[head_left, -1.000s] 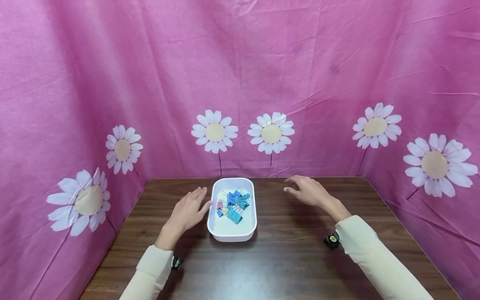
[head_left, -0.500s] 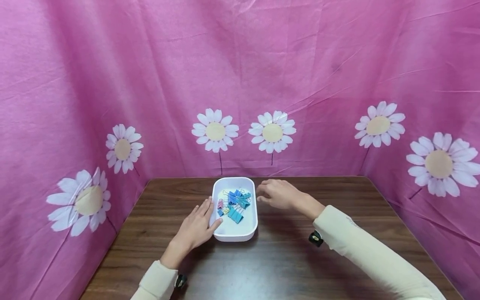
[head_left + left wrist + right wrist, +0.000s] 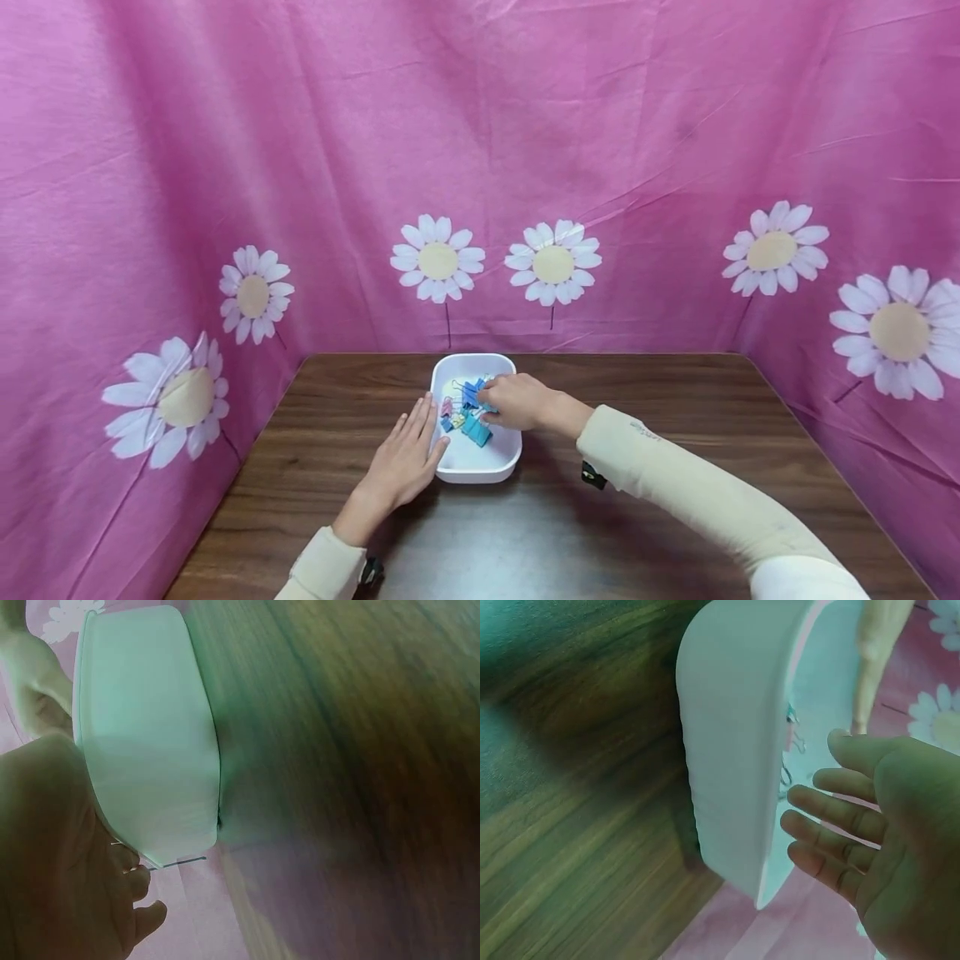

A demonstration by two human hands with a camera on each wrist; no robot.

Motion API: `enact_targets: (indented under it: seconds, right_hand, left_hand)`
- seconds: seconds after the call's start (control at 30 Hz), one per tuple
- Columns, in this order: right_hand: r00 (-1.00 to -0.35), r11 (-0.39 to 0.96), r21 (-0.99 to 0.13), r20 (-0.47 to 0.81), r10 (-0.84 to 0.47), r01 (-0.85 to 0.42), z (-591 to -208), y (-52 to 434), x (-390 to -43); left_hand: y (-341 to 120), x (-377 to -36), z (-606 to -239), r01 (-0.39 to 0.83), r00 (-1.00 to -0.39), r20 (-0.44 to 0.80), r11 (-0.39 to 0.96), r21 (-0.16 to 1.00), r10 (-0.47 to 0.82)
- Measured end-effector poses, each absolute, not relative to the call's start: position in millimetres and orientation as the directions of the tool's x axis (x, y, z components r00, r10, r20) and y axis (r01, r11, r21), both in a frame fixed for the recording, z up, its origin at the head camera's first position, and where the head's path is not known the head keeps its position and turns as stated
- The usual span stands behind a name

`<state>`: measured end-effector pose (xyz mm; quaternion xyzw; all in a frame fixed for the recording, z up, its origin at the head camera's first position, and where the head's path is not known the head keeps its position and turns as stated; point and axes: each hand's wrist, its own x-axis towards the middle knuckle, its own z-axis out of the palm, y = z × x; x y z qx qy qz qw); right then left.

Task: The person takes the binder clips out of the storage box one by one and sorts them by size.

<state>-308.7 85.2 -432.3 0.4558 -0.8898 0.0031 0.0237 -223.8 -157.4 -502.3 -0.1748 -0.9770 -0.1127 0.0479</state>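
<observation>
A white tray [image 3: 480,477] on the brown table holds several binder clips: a large teal clip [image 3: 476,431], a blue clip [image 3: 471,395], a pink clip [image 3: 447,407] and a small yellow one [image 3: 458,422]. My left hand [image 3: 401,460] rests along the tray's left rim, fingers straight. My right hand [image 3: 519,402] reaches over the right rim, fingertips among the clips at the tray's far right, covering part of them. In the right wrist view the right hand's fingers [image 3: 832,814] are spread and gently bent, with nothing seen between them.
The wooden table [image 3: 600,517] extends around the tray on both sides and in front. A pink curtain [image 3: 480,125] with white daisies stands behind the table and along its sides.
My right hand has moved left from beside the tray to over the clips. The left hand has come down along the tray's left rim. The tray sits slightly further right in view.
</observation>
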Motion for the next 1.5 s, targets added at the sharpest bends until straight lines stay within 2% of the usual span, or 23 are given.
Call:
enact_targets:
  seconds: [0.3,0.67,0.8,1.07,1.33,1.5]
  right_hand:
    - [-0.674,0.664,0.123,-0.072,-0.735,-0.737,-442.7,62.4,-309.6]
    - [-0.739,0.708,0.212,-0.197,-0.644,-0.674,-457.8,44.2,-303.5]
    - [-0.720,0.690,0.207,-0.203,-0.663,-0.694,-464.1,42.5,-303.9]
    - [-0.659,0.665,0.074,-0.258,-0.707,-0.743,-461.4,44.2,-309.0]
    - [-0.579,0.603,-0.100,-0.191,-0.792,-0.791,-451.9,50.2,-314.5]
    - [-0.570,0.587,-0.130,-0.149,-0.808,-0.799,-445.9,54.0,-316.2]
  left_hand:
    - [-157.6,-222.9,-503.5,0.346,-0.936,0.135,0.918,0.196,0.324]
    - [-156.1,-224.0,-505.4,0.353,-0.932,0.162,0.914,0.199,0.325]
    - [-156.0,-223.9,-505.6,0.351,-0.933,0.163,0.914,0.203,0.322]
    - [-155.9,-223.9,-504.2,0.342,-0.938,0.133,0.915,0.214,0.320]
    - [-155.4,-222.7,-504.1,0.340,-0.939,0.133,0.912,0.228,0.317]
    - [-155.5,-221.4,-503.7,0.341,-0.939,0.132,0.910,0.236,0.318]
